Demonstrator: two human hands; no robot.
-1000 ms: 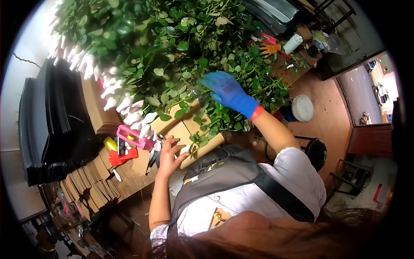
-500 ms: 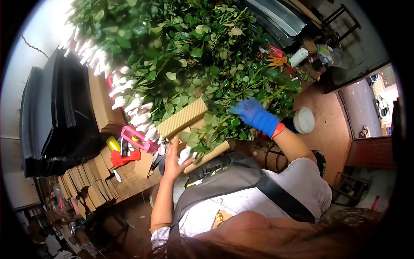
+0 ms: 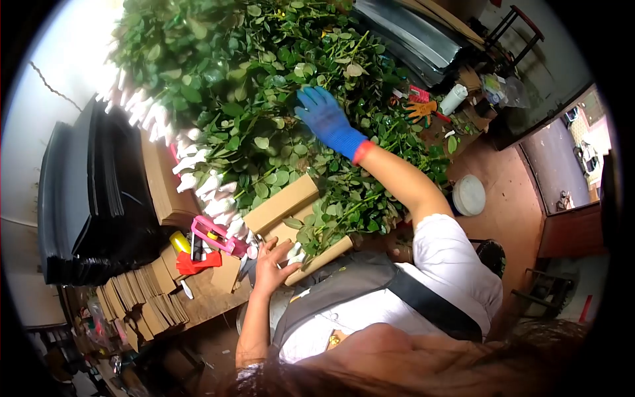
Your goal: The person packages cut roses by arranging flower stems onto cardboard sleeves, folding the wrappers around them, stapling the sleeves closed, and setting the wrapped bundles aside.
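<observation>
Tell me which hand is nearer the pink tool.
Left. The bare left hand is close by, just to the lower right of the pink tool in the picture; the gloved right hand is much farther off, over the leafy stems.

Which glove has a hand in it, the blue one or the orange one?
The blue glove, worn on the right hand over the green leaves; the orange glove lies unworn, farther right.

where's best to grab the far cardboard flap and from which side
Probably mid-length on its long upper edge, from above with the gloved right hand: the far cardboard flap appears raised, and leaves crowd its far side.
</observation>
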